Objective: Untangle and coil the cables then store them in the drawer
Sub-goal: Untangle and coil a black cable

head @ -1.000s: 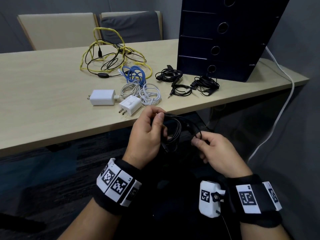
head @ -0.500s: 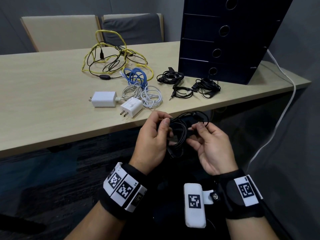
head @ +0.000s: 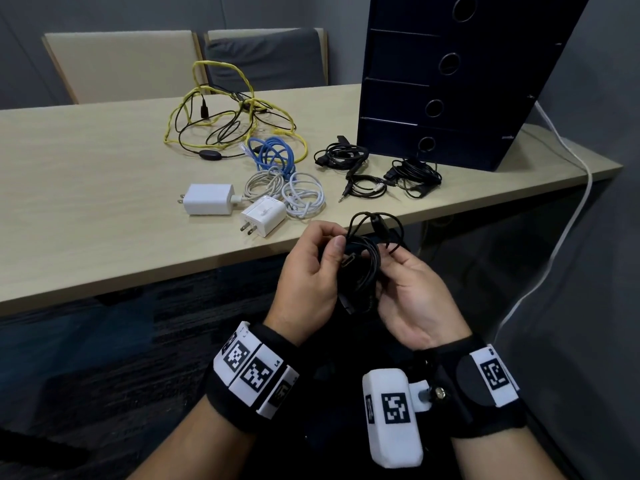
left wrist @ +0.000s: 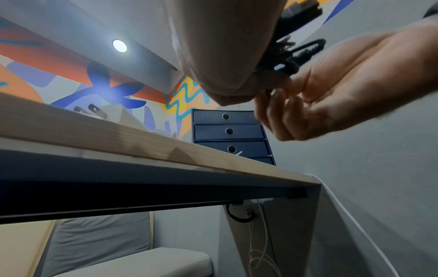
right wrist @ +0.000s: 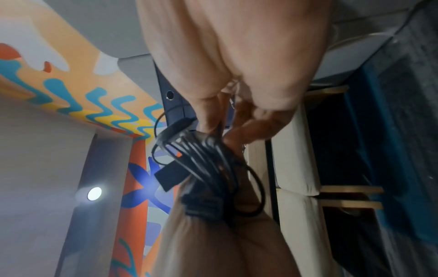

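Head view shows the left hand (head: pixel 308 271) clenched around the black cable coil (head: pixel 363 268), so the right hand (head: pixel 412 292), pinching the loose end just beside that grip, should wrap it tightly.

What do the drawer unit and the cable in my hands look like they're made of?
Drawer unit: likely cardboard or fabric-covered board, matte navy, with round finger holes.
Cable: black, flexible, faintly glossy rubber or plastic jacket; held by the left hand and right hand.
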Demonstrator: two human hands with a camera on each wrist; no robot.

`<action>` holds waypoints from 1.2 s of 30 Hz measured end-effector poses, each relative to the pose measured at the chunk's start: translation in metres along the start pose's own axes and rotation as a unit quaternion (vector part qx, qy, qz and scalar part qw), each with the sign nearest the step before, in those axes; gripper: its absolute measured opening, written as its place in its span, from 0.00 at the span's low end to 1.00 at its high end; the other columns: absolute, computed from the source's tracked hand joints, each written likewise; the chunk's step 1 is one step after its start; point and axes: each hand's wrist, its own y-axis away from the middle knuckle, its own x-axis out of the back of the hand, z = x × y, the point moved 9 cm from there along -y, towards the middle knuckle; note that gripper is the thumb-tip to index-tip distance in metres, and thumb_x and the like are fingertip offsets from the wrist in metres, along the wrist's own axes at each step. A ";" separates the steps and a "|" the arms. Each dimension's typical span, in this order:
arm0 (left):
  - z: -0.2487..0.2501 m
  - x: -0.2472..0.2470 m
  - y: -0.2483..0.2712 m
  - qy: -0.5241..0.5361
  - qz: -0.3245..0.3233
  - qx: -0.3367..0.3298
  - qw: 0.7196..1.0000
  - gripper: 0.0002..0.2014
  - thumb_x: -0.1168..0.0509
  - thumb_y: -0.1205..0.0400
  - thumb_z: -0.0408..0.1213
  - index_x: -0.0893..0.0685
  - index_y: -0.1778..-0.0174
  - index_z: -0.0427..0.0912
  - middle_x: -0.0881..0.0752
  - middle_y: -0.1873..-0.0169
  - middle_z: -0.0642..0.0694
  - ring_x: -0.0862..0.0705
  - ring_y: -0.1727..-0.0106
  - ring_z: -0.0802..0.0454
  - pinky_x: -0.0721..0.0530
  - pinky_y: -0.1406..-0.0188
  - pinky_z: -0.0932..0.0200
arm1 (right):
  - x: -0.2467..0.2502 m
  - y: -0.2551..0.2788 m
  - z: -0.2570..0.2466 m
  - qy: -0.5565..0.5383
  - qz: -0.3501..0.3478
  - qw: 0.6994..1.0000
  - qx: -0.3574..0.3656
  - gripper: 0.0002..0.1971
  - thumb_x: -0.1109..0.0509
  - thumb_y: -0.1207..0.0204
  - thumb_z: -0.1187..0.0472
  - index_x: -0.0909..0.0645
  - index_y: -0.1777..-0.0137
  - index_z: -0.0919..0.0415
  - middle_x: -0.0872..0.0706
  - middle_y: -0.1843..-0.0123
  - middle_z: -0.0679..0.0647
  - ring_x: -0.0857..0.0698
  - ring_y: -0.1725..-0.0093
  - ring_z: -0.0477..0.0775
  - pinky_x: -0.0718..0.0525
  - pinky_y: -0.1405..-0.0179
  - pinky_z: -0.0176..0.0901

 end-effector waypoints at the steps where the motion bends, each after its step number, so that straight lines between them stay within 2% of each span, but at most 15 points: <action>1: 0.001 0.000 0.000 0.004 0.000 0.000 1.000 0.03 0.41 0.18 0.41 0.22 0.54 0.51 0.18 0.64 0.53 0.18 0.60 0.55 0.20 0.56 0.60 | -0.001 0.000 0.003 0.008 -0.005 1.000 -0.006 0.10 0.40 0.16 0.69 0.19 0.55 0.63 0.12 0.61 0.56 0.15 0.60 0.51 0.18 0.46 0.49; 3: 0.002 -0.001 -0.002 0.001 0.003 -0.002 1.000 0.03 0.41 0.18 0.41 0.22 0.54 0.51 0.18 0.63 0.52 0.18 0.58 0.51 0.20 0.53 0.54 | 0.000 0.001 0.004 0.055 -0.002 0.999 0.002 0.07 0.38 0.16 0.68 0.19 0.54 0.62 0.13 0.59 0.58 0.16 0.62 0.52 0.19 0.49 0.53; 6: 0.000 0.002 -0.005 -0.008 0.013 -0.002 1.000 0.03 0.41 0.18 0.41 0.22 0.56 0.52 0.18 0.66 0.59 0.21 0.62 0.61 0.22 0.57 0.62 | 0.013 0.003 -0.020 0.198 0.058 0.973 0.108 0.09 0.31 0.21 0.69 0.22 0.48 0.56 0.19 0.55 0.53 0.20 0.66 0.45 0.21 0.66 0.39; 9: -0.003 0.006 -0.007 -0.024 0.021 0.003 0.999 0.04 0.41 0.19 0.42 0.22 0.57 0.53 0.19 0.68 0.59 0.22 0.64 0.61 0.23 0.59 0.62 | 0.017 0.019 -0.057 0.363 0.115 0.895 0.231 0.23 0.21 0.30 0.66 0.26 0.44 0.42 0.24 0.51 0.46 0.22 0.62 0.42 0.17 0.55 0.39; 11: -0.005 0.006 -0.008 -0.036 0.029 0.006 0.999 0.04 0.41 0.18 0.43 0.22 0.57 0.54 0.18 0.67 0.58 0.21 0.64 0.60 0.22 0.59 0.60 | 0.001 0.037 -0.073 0.415 0.105 0.850 0.306 0.23 0.20 0.31 0.64 0.27 0.48 0.41 0.25 0.54 0.46 0.26 0.65 0.42 0.21 0.56 0.35; 13: -0.005 0.007 -0.009 -0.053 0.039 0.004 0.998 0.04 0.40 0.19 0.43 0.23 0.58 0.55 0.18 0.68 0.57 0.21 0.65 0.61 0.22 0.60 0.60 | -0.025 0.049 -0.080 0.492 0.047 0.793 0.356 0.20 0.20 0.32 0.63 0.24 0.49 0.42 0.26 0.58 0.44 0.26 0.66 0.41 0.25 0.59 0.29; 15: -0.001 0.007 -0.009 -0.080 0.044 -0.010 0.996 0.05 0.40 0.18 0.41 0.24 0.58 0.56 0.19 0.68 0.57 0.22 0.65 0.64 0.22 0.60 0.64 | -0.046 0.047 -0.063 0.597 -0.043 0.734 0.321 0.21 0.19 0.33 0.60 0.19 0.41 0.45 0.27 0.55 0.39 0.26 0.63 0.35 0.26 0.56 0.30; 17: 0.003 0.006 -0.006 -0.107 0.038 -0.022 0.993 0.09 0.38 0.16 0.35 0.25 0.57 0.56 0.19 0.67 0.57 0.21 0.65 0.66 0.24 0.62 0.71 | -0.049 0.042 -0.052 0.656 -0.064 0.696 0.284 0.25 0.20 0.31 0.56 0.20 0.34 0.47 0.29 0.50 0.40 0.26 0.62 0.34 0.23 0.54 0.35; 22: 0.006 0.006 -0.004 -0.132 0.014 -0.022 0.991 0.10 0.38 0.15 0.32 0.24 0.56 0.53 0.18 0.66 0.56 0.21 0.65 0.66 0.25 0.62 0.72 | -0.064 0.042 -0.052 0.686 -0.079 0.654 0.309 0.13 0.22 0.28 0.56 0.15 0.44 0.54 0.27 0.52 0.48 0.28 0.66 0.43 0.20 0.61 0.48; 24: 0.005 0.009 -0.004 -0.131 0.022 -0.015 0.991 0.10 0.38 0.15 0.31 0.24 0.56 0.52 0.18 0.67 0.56 0.21 0.66 0.66 0.25 0.64 0.72 | -0.069 0.046 -0.054 0.665 -0.086 0.656 0.348 0.08 0.23 0.26 0.60 0.15 0.48 0.57 0.24 0.54 0.49 0.27 0.65 0.44 0.20 0.62 0.46; 28: 0.004 0.014 -0.007 -0.118 0.036 0.020 0.992 0.04 0.39 0.14 0.30 0.23 0.54 0.42 0.20 0.73 0.55 0.21 0.74 0.66 0.28 0.72 0.74 | -0.072 0.060 -0.062 0.590 -0.114 0.688 0.407 0.07 0.22 0.28 0.67 0.12 0.50 0.59 0.19 0.56 0.50 0.23 0.60 0.40 0.25 0.58 0.26; 30: 0.006 0.014 -0.009 -0.094 0.038 0.031 0.994 0.03 0.40 0.14 0.28 0.23 0.53 0.39 0.22 0.76 0.55 0.21 0.77 0.68 0.27 0.74 0.76 | -0.068 0.065 -0.066 0.550 -0.115 0.706 0.430 0.07 0.23 0.28 0.67 0.12 0.50 0.62 0.17 0.54 0.51 0.20 0.58 0.37 0.23 0.55 0.27; 32: 0.011 0.012 -0.009 -0.100 0.040 0.016 0.994 0.03 0.40 0.14 0.29 0.23 0.53 0.40 0.22 0.76 0.55 0.21 0.76 0.67 0.27 0.73 0.76 | -0.063 0.062 -0.066 0.526 -0.101 0.728 0.427 0.06 0.24 0.28 0.65 0.12 0.51 0.61 0.15 0.53 0.49 0.18 0.59 0.36 0.16 0.57 0.35; 33: 0.013 0.009 -0.008 -0.118 0.038 -0.001 0.992 0.04 0.39 0.14 0.30 0.23 0.53 0.43 0.21 0.75 0.56 0.21 0.74 0.66 0.28 0.71 0.75 | -0.059 0.057 -0.066 0.517 -0.081 0.750 0.406 0.04 0.25 0.27 0.64 0.14 0.53 0.60 0.14 0.56 0.48 0.17 0.62 0.39 0.13 0.60 0.40; 36: 0.009 0.002 -0.002 -0.151 0.044 -0.014 0.987 0.04 0.38 0.15 0.31 0.21 0.52 0.44 0.19 0.68 0.57 0.21 0.68 0.67 0.29 0.67 0.77 | -0.032 0.035 -0.057 0.405 0.030 0.871 0.277 0.08 0.25 0.23 0.65 0.22 0.60 0.62 0.14 0.71 0.56 0.14 0.74 0.51 0.14 0.72 0.42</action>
